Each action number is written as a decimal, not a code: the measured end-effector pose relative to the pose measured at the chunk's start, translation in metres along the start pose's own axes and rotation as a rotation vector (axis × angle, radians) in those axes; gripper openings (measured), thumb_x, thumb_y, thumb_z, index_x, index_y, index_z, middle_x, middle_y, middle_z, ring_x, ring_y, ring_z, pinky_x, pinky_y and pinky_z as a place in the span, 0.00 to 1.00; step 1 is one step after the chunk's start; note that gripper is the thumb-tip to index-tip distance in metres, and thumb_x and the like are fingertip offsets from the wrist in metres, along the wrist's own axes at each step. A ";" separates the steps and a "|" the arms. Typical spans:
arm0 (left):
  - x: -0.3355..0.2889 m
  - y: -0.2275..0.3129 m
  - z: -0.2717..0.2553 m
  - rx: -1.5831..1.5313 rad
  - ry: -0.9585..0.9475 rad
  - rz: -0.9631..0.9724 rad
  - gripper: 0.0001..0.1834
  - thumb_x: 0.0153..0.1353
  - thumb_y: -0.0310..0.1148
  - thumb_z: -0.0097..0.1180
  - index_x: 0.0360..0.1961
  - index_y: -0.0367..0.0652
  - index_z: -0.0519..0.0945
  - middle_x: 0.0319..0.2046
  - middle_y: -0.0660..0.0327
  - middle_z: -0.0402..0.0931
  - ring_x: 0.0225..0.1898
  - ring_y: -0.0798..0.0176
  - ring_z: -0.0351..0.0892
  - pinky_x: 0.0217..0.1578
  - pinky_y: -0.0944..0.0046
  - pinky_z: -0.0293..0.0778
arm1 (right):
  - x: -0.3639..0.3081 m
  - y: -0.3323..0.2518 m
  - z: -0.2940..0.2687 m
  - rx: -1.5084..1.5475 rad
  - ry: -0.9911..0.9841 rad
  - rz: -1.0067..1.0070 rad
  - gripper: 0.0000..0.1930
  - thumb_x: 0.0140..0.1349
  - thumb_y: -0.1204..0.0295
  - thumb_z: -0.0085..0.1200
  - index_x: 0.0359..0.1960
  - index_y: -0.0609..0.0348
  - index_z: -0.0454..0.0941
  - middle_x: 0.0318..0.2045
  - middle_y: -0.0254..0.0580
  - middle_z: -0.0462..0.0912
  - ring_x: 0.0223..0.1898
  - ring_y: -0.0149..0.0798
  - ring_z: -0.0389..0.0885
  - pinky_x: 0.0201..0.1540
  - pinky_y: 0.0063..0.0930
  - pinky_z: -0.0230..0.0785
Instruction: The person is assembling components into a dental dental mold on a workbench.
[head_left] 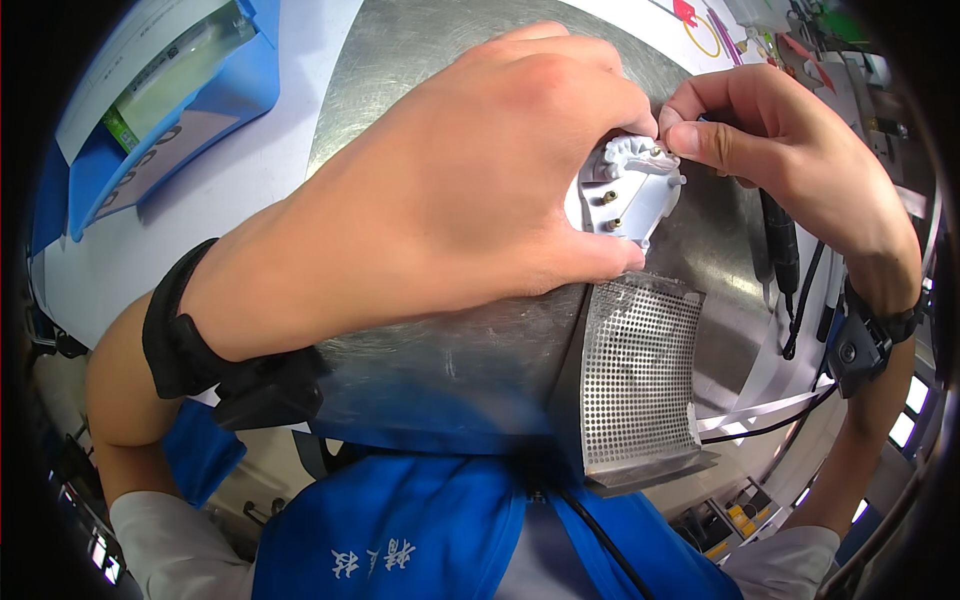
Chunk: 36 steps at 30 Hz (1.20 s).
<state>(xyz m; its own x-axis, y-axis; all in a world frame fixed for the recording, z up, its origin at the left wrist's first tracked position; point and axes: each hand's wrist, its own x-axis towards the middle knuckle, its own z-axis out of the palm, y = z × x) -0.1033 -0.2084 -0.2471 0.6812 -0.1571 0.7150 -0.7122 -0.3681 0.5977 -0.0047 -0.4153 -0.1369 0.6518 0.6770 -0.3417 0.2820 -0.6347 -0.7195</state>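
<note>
A white dental model (637,203) with a row of moulded teeth and small brass-coloured fittings is in my left hand (470,170). The thumb presses its near edge while the fingers curl round its far side, hiding part of it. My right hand (770,135) is closed in a pinch at the model's far right corner, beside the teeth. Whatever lies between that thumb and forefinger is too small or too covered to make out. Both hands are above a scuffed metal work surface (430,385).
Close in front of me, a curved perforated metal plate (642,375) juts out at the table edge. A black pen-like handpiece (782,245) with a cable lies right of the model. A blue bin (245,85) with papers and a packet stands at far left; assorted small items lie far right.
</note>
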 end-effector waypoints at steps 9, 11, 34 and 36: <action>0.001 0.005 -0.011 0.128 -0.110 -0.003 0.26 0.53 0.41 0.76 0.46 0.32 0.83 0.42 0.47 0.79 0.50 0.42 0.79 0.59 0.49 0.73 | 0.018 -0.031 -0.017 -0.534 -0.199 0.127 0.13 0.75 0.68 0.64 0.49 0.67 0.82 0.38 0.31 0.82 0.42 0.25 0.76 0.49 0.24 0.71; 0.008 0.007 -0.022 -0.043 -0.155 -0.073 0.26 0.53 0.41 0.76 0.46 0.31 0.83 0.42 0.47 0.80 0.50 0.41 0.80 0.59 0.49 0.73 | 0.010 -0.017 -0.015 -0.420 -0.144 0.113 0.12 0.73 0.69 0.65 0.48 0.67 0.82 0.38 0.32 0.82 0.41 0.24 0.75 0.48 0.24 0.70; 0.011 0.019 -0.013 -0.077 -0.211 -0.040 0.26 0.60 0.37 0.70 0.53 0.29 0.77 0.47 0.40 0.75 0.52 0.37 0.76 0.56 0.46 0.74 | -0.009 -0.031 -0.004 -0.446 -0.003 0.068 0.10 0.63 0.70 0.67 0.35 0.66 0.85 0.28 0.28 0.83 0.31 0.19 0.73 0.35 0.18 0.64; 0.010 0.009 -0.003 -0.148 -0.075 0.077 0.27 0.62 0.38 0.69 0.53 0.29 0.76 0.47 0.39 0.75 0.52 0.35 0.76 0.56 0.46 0.74 | -0.008 -0.040 0.000 -0.518 -0.016 0.052 0.09 0.62 0.70 0.67 0.35 0.66 0.85 0.27 0.28 0.82 0.30 0.19 0.73 0.34 0.19 0.63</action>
<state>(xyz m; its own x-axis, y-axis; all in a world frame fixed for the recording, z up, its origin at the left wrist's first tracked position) -0.1036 -0.2105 -0.2335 0.6308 -0.2490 0.7349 -0.7759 -0.2148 0.5932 -0.0210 -0.3954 -0.1057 0.6645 0.6428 -0.3812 0.5634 -0.7660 -0.3096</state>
